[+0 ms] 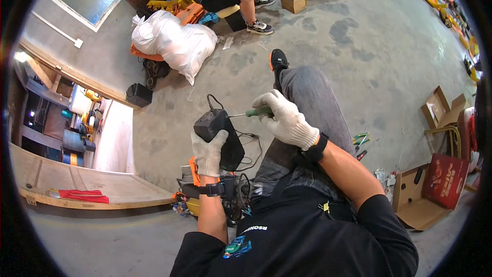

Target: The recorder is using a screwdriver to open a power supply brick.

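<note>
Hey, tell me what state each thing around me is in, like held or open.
Black box: held tilted in the gloved left hand
Screwdriver: gripped in the gloved right hand, pointing at that box
Red-panelled carton: open
Upper right carton: flaps spread
Small carton, top centre: open
White sack: bulging

A black box-shaped device [230,143], tilted, with a black cable [250,134], sits in the left hand [207,155]; a green-handled screwdriver [260,111] juts leftward from the right hand [288,119], tip at the device.

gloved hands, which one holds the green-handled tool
The right hand, its thin-shafted green-handled tool pointing leftward; the left hand holds the black boxy device instead.
</note>
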The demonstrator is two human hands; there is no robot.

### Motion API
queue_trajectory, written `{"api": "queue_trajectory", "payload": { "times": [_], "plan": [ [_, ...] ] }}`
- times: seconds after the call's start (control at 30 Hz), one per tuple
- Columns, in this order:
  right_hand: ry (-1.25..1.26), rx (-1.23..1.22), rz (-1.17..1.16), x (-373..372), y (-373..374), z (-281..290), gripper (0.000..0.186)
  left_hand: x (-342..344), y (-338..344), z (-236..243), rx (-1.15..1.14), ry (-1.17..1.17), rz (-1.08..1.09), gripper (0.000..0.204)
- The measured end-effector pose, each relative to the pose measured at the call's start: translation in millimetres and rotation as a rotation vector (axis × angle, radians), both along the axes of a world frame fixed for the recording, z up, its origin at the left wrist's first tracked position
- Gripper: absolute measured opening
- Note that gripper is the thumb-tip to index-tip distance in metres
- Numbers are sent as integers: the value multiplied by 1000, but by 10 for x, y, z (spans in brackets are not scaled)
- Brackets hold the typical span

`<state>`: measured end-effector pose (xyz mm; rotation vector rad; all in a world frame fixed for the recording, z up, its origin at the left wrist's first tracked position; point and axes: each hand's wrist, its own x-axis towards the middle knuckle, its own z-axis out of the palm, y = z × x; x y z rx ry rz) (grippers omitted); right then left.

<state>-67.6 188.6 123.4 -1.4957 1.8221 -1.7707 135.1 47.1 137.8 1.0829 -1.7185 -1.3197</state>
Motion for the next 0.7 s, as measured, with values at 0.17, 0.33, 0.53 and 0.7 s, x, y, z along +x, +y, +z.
{"api": "queue_trajectory", "payload": {
  "times": [0.17,0.33,0.53,0.7],
  "plan": [
    [-85,32,-89,39,-17,-20,24,14,-25,5,-41,-80,-12,60],
    [2,108,38,-39,36,16,28,12,-24,-30,-10,-1,-32,61],
    [-72,10,-82,37,1,44,21,36,-39,-30,-24,-92,-2,60],
    [-10,309,49,-69,48,77,31,32,-43,-45,-57,-28,-34,60]
  ]
}}
